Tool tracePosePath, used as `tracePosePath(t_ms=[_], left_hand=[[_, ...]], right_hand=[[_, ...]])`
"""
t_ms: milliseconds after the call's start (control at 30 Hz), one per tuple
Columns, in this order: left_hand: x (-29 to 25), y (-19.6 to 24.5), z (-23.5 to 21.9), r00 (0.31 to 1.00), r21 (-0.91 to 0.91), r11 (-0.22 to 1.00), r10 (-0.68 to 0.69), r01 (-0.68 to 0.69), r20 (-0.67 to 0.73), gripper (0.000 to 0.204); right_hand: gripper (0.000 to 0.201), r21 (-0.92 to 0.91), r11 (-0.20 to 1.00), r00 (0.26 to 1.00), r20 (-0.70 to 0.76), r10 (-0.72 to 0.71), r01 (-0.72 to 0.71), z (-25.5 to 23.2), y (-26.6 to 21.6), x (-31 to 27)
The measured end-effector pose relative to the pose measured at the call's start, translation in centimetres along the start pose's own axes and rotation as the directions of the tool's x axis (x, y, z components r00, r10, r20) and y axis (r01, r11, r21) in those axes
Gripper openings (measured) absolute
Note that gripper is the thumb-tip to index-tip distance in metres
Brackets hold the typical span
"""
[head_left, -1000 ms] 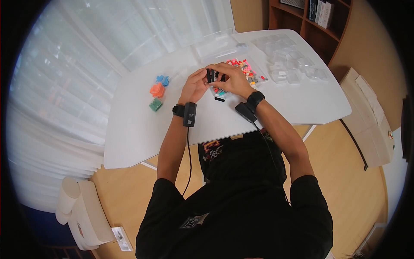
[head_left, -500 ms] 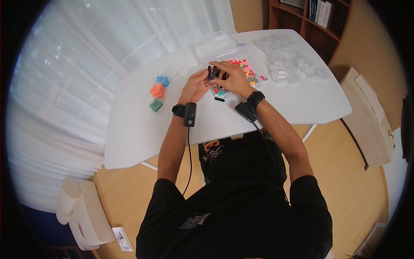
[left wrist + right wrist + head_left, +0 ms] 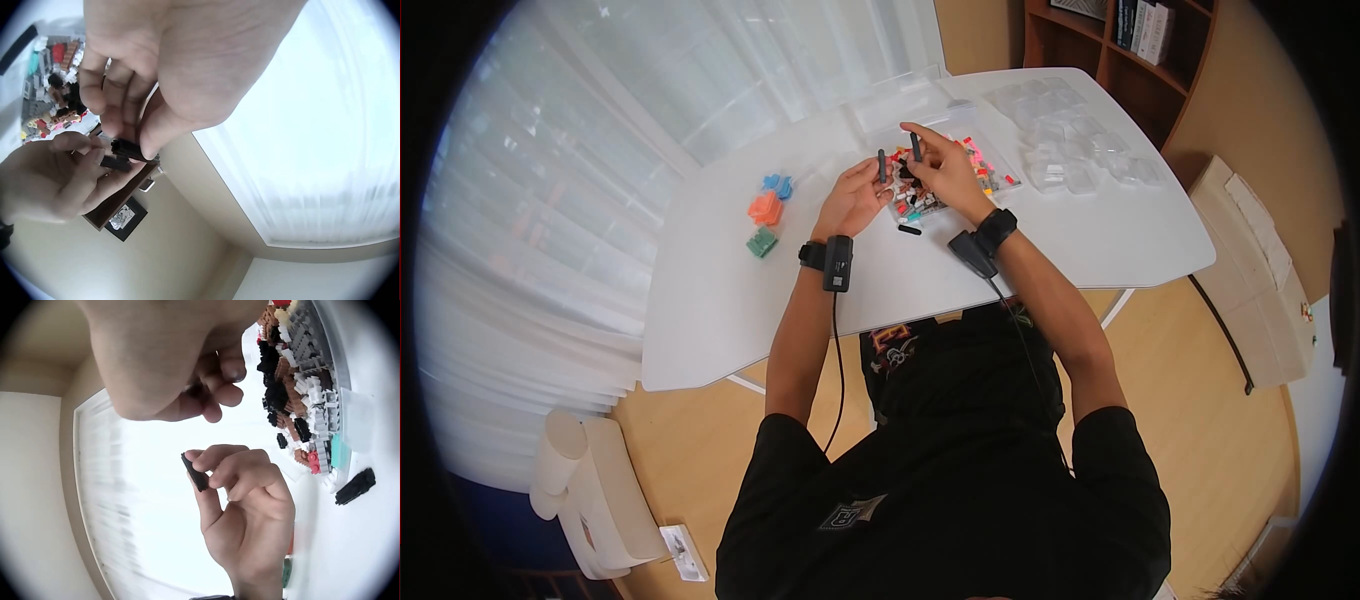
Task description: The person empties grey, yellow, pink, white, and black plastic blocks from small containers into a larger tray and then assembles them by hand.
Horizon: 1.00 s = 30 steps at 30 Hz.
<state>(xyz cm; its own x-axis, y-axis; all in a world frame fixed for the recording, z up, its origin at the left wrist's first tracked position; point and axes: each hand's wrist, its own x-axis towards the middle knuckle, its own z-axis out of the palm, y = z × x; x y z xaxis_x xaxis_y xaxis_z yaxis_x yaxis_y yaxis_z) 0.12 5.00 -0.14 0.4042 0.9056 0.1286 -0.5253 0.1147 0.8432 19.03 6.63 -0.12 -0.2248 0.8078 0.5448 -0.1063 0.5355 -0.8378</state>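
My left hand (image 3: pixel 852 202) pinches a long black toy brick (image 3: pixel 882 165) upright between thumb and fingertips, over the left edge of a clear tray. My right hand (image 3: pixel 956 188) holds a second black brick (image 3: pixel 916 147) between thumb and index finger, a short gap to the right. In the left wrist view, the left hand's brick (image 3: pixel 128 149) shows studs at its end. The right wrist view shows the left hand's brick (image 3: pixel 194 472) tilted; the right hand's own brick is hidden there. Another black brick (image 3: pixel 355 486) lies on the table beside the tray.
The clear tray (image 3: pixel 340 369) holds many small mixed bricks. Blue (image 3: pixel 777 186), orange (image 3: pixel 764 208) and green (image 3: pixel 761 242) block pieces sit on the left of the white table (image 3: pixel 730 300). Several clear plastic boxes (image 3: pixel 1080 140) stand at the back right.
The two black bricks were close together between both hands. My right hand has drawn one away up and to the right; my left hand has stayed nearly in place.
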Motion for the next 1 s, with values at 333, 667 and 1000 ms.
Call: tracePosePath(t_ms=[333,667,1000], left_hand=[[-0.6,0.0,0.2,1.0,-0.047,0.999,-0.008,0.008,-0.006,0.017],[0.0,0.2,0.8,1.0,0.167,0.986,-0.021,0.02,0.005,0.017],[-0.7,0.4,1.0,0.99,0.266,0.958,-0.084,0.11,-0.109,0.015]], right_hand=[[0.025,0.138,0.97,0.979,0.076,0.192,-0.201,-0.1,1.2,0.5],[0.026,0.237,0.842,0.86,0.304,0.41,-0.485,-3.6,-0.2,0.2],[0.036,0.13,0.882,0.835,0.408,0.369,-0.453,-4.5,-2.4,0.7]])
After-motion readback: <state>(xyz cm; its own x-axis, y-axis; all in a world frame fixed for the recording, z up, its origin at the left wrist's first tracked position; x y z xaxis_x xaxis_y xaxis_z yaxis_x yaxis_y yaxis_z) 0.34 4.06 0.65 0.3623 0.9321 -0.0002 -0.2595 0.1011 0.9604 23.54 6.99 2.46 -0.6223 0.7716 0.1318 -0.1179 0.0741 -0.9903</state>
